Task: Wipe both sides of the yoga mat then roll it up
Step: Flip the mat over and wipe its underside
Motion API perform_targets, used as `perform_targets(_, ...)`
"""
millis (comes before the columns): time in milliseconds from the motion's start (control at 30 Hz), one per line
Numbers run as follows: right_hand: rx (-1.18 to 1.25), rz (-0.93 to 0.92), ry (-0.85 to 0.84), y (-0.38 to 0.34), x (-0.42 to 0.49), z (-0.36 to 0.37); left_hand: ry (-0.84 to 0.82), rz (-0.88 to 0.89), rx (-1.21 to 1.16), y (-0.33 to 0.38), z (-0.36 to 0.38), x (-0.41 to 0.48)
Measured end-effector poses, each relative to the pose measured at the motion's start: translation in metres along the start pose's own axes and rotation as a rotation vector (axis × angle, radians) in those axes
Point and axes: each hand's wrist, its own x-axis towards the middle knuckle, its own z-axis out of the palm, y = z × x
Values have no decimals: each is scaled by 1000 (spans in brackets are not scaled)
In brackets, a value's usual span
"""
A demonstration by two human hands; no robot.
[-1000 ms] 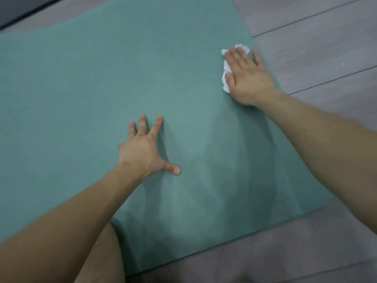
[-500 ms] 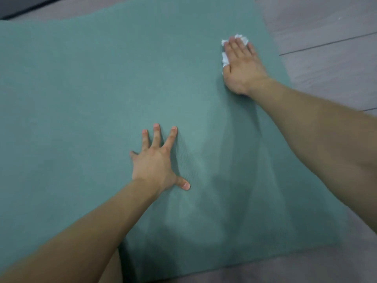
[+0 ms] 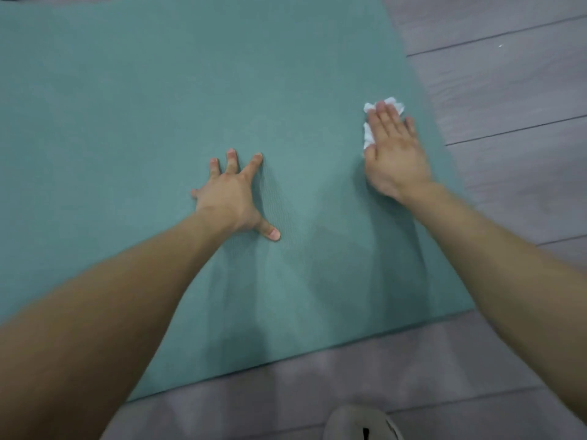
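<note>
Only yoga mat (image 3: 133, 122) near-right corner visible; long axis unclear.

Matt, finely textured foam yoga mat (image 3: 158, 122), crumpled white paper wipe (image 3: 368, 134), matt grey wood-grain floor (image 3: 508, 90)

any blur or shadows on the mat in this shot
Head view: soft all over, no glare; several overlapping faint shadows fall on the yoga mat below the left hand and right hand; the white wipe under that hand is bright, its detail washed out.
</note>
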Motion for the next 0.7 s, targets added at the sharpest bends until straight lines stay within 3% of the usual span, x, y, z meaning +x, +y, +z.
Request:
perform_targets(67,21,-86,22,-45,-25,16,16,-1,-28,0,-4,-6)
perform_targets(167,12,-428,-67,-118,-85,38,124,27,-103,-2,4,-31)
perform_targets(267,-45,-593,-78,-111,-110,39,161,81,-111,-21,28,-74)
perform_targets(333,-102,-461,-25,-71,-107,31,120,105,-83,-46,49,-104)
perform_targets(433,-69,14,31,-12,-106,15,128,94,-42,-81,72,-136)
perform_targets(500,-15,154,50,-24,-115,16,135,85,-7,-92,84,-148)
perform_targets(567,3,1,67,-74,-134,34,134,76,-14,-91,88,-152)
perform_targets(700,6,-594,-74,-177,-195,60,144,46,-31,-83,87,-149)
